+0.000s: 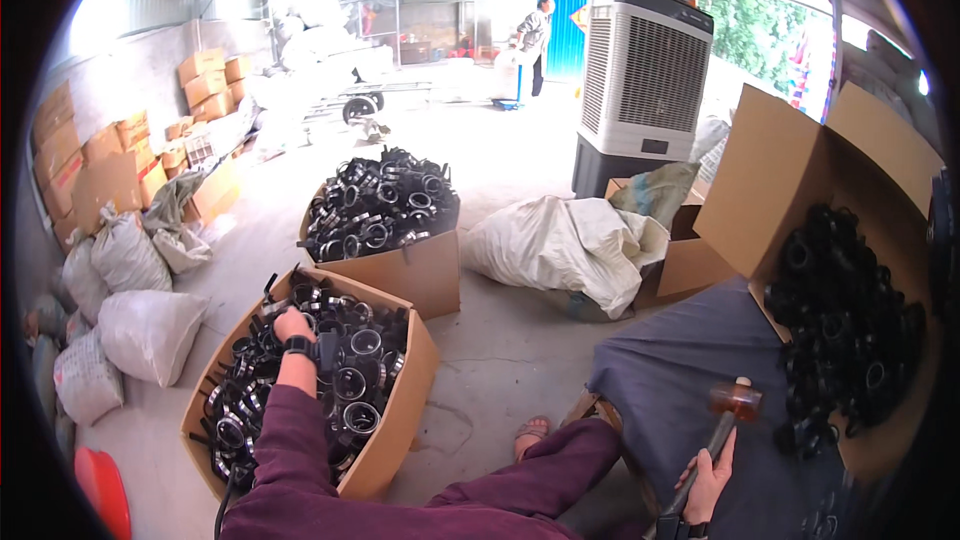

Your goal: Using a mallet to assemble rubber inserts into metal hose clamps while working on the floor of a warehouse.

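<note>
My right hand (708, 485) is wrapped round the dark handle of a mallet (735, 402), whose amber-brown head points up and away over a dark cloth (660, 365). At the left, my left hand (293, 323) reaches into an open cardboard box (400, 420) filled with black ring-shaped parts (350, 383) with shiny metal bands. Its fingers are curled at one black ring-shaped part (270, 306) on the heap's far side; the fingertips are partly hidden. A big cardboard box (765, 180) lies tipped at the right, with black ring parts (840, 320) spilling onto the cloth.
Beyond the left box stands another cardboard box (410, 275) heaped with banded parts. A white sack (560, 250) lies ahead, before an air cooler (645, 70). White sacks (155, 335) and stacked cartons (205, 83) line the left side. Another person (535, 40) stands far back.
</note>
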`<action>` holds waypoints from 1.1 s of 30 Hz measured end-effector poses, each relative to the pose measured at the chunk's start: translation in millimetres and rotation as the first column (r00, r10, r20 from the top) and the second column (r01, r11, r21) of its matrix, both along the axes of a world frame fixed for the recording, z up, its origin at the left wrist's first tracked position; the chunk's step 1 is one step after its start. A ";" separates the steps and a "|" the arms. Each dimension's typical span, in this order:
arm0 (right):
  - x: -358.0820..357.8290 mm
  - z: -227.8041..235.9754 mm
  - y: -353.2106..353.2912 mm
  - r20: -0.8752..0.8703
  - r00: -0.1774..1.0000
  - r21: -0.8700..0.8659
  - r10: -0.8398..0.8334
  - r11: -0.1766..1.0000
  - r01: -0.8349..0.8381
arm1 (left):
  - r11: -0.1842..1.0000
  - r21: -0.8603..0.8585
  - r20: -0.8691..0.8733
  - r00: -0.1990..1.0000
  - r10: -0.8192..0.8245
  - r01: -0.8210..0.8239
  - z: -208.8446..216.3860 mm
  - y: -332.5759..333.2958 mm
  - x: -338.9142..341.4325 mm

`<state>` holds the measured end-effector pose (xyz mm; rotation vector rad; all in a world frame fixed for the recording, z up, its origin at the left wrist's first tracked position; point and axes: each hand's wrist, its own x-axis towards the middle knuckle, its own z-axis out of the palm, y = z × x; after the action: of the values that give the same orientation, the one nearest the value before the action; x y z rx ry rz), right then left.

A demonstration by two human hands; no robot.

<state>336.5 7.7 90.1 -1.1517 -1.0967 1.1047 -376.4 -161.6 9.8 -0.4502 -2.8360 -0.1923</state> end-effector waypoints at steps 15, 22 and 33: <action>8.9 4.6 -15.0 0.025 0.998 -0.050 -0.055 0.997 0.056 | 0.233 0.940 0.320 0.410 -0.854 -0.249 87.7 189.8 206.9; 24.5 44.9 -69.1 -0.007 0.989 0.069 -0.144 0.987 0.145 | 0.198 0.977 0.211 -0.200 -0.957 0.082 88.9 239.8 388.9; 186.1 44.5 -157.8 -0.002 0.522 0.186 -0.853 0.513 0.838 | -0.113 0.714 -0.041 -0.120 -0.992 0.691 50.5 280.8 554.7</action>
<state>522.6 -150.1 134.6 -1.3760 -0.5056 0.1586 178.4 119.3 60.4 -2.5902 -1.8104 -1.5845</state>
